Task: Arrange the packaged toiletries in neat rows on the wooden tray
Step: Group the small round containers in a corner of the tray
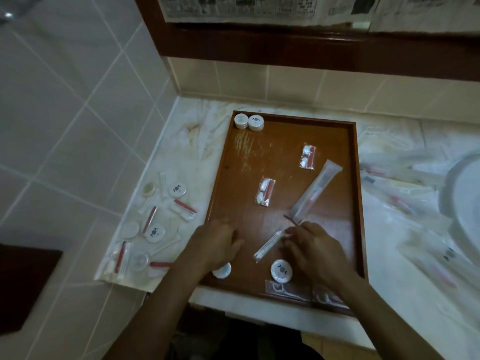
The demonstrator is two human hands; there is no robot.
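Tiled walls met a marble counter [405,268] that carried the wooden tray [353,193], with packaged toiletries [265,191] scattered across it. Over its near end, the left hand [213,245] hovered with fingers curled; whether it held anything could not be told. Nearby, the right hand [311,245] pinched a thin red stick [291,220] beside a slim white packet [267,245].

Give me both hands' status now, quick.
Left hand: fingers curled on the wooden tray, holding nothing visible.
Right hand: pinching a thin reddish stick.
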